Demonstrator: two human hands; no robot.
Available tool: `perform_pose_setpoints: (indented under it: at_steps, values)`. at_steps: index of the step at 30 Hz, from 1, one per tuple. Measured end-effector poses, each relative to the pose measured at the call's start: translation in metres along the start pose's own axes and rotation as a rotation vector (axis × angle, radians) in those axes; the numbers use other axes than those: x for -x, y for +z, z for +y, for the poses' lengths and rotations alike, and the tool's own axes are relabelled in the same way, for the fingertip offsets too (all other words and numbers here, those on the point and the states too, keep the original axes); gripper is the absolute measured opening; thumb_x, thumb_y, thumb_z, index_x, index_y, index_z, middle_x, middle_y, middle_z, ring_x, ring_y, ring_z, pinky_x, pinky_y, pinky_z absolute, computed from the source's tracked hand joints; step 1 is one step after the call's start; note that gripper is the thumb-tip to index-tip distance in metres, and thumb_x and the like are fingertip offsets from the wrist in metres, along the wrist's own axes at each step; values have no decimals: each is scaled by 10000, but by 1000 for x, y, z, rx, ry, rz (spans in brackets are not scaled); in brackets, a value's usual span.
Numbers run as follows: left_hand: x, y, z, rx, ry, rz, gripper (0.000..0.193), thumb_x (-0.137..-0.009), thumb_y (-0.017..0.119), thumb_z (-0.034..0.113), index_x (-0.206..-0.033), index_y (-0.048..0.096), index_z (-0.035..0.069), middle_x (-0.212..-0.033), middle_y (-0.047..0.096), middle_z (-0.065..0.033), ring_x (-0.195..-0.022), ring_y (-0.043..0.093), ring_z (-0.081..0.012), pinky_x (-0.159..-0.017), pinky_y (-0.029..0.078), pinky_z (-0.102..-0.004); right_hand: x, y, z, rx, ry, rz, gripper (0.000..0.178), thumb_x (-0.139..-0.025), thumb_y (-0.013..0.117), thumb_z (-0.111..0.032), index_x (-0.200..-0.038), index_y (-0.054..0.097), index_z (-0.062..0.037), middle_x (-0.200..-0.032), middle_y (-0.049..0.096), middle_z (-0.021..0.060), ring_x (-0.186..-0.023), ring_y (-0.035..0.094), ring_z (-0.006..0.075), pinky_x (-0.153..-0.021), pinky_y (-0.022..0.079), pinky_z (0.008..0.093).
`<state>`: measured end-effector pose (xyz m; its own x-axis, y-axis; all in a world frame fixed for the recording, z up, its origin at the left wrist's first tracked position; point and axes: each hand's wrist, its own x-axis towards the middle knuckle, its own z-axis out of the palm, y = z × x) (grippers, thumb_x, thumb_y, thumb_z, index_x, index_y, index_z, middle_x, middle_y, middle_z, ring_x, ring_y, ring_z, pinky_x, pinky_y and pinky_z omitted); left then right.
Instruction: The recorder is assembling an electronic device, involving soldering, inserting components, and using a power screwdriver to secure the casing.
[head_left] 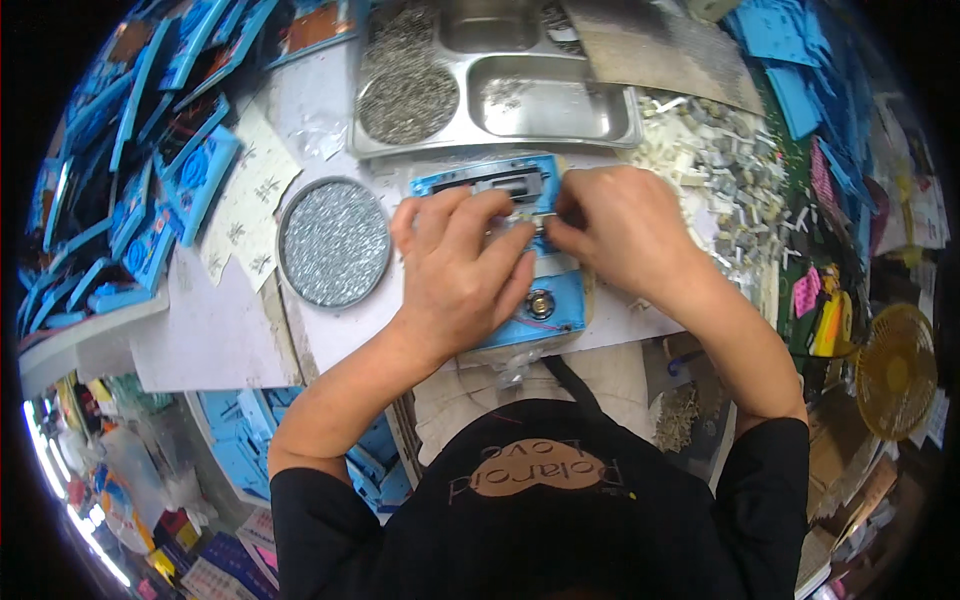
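On the table before me lies a blue plastic housing (560, 300) with a dark rectangular part (515, 187) in its upper half. A round metal-rimmed piece (540, 303) sits in its lower half. My left hand (455, 265) grips the housing from the left, fingers bent across it and thumb pointing at the middle. From the right, my right hand (625, 225) pinches at the housing's middle, close to the left fingertips. What its fingers hold is mostly hidden; a small pale piece shows between the hands.
A round dish (335, 243) of small silvery parts is at the left. Behind stands a steel compartment tray (545, 100) holding small metal parts. White and grey plastic pieces (715, 170) are heaped at the right. Blue housings (205, 170) crowd the far left. A yellow fan (895, 370) stands at right.
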<state>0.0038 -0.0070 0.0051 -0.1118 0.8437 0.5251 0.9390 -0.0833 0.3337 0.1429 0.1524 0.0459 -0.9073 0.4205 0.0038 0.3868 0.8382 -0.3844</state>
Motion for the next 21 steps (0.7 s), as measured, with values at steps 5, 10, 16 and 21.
perform_pose_setpoints:
  at_steps: [5, 10, 16, 21]
  values:
    - [-4, 0, 5, -68, 21, -31, 326, -757, 773, 199, -1075, 753, 132, -1184, 610, -50, -1150, 521, -282, -994, 314, -492, 12, 9, -9, 215, -129, 125, 85, -717, 695, -140, -744, 706, -59, -724, 711, 145, -712, 727, 302, -591, 590, 394]
    - [-4, 2, 8, -109, 10, -101, 352, -767, 769, 192, -1114, 753, 141, -1239, 595, -54, -1178, 511, -280, -1027, 301, -513, 10, 19, -6, 143, -117, 199, 113, -740, 704, -160, -765, 720, -52, -736, 717, 153, -709, 725, 321, -605, 590, 406]
    - [-5, 3, 7, -112, 11, -98, 319, -761, 773, 193, -1078, 755, 158, -1260, 586, -65, -1193, 506, -300, -1053, 300, -521, -16, -2, 11, -255, 218, -117, 289, -719, 792, -295, -710, 698, -22, -683, 675, 198, -693, 679, 396, -668, 541, 461]
    - [-3, 3, 5, -120, 13, -101, 280, -772, 773, 190, -1051, 761, 172, -1265, 586, -65, -1192, 504, -306, -1052, 307, -529, -36, -16, -7, 92, 120, -314, 293, -727, 776, -315, -805, 773, -32, -826, 737, 191, -821, 725, 392, -752, 591, 447]
